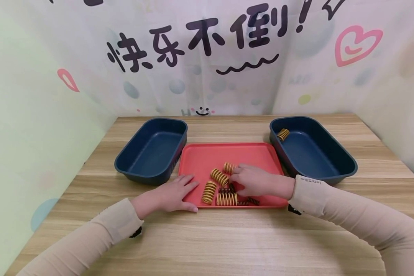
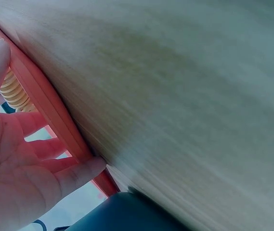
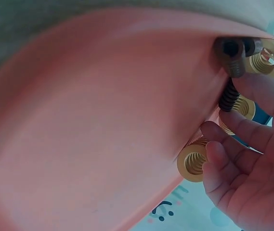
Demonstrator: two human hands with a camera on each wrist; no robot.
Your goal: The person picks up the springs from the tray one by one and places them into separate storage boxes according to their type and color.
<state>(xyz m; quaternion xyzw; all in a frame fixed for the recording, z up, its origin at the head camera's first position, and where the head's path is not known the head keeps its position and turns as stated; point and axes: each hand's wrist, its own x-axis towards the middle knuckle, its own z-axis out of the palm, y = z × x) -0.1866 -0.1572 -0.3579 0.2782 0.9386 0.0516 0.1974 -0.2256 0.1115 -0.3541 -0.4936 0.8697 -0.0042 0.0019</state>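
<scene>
A red tray [image 1: 227, 155] lies mid-table with several yellow springs [image 1: 209, 192] and thin dark springs [image 1: 248, 201] near its front. My left hand [image 1: 174, 193] lies flat, fingers straight, over the tray's front left corner [image 2: 55, 115], with a yellow spring [image 2: 14, 94] just beyond its fingertips. My right hand [image 1: 252, 180] rests on the tray among the springs with its fingers bent. Its fingertips [image 3: 214, 151] touch a yellow spring [image 3: 192, 163] and a dark spring [image 3: 229, 95]. No view shows whether it pinches either one.
An empty dark blue bin [image 1: 151, 153] stands left of the tray. A matching bin [image 1: 314, 153] to the right holds one yellow spring [image 1: 283, 134]. Printed backdrop walls close in the wooden table [image 1: 227, 237] on three sides.
</scene>
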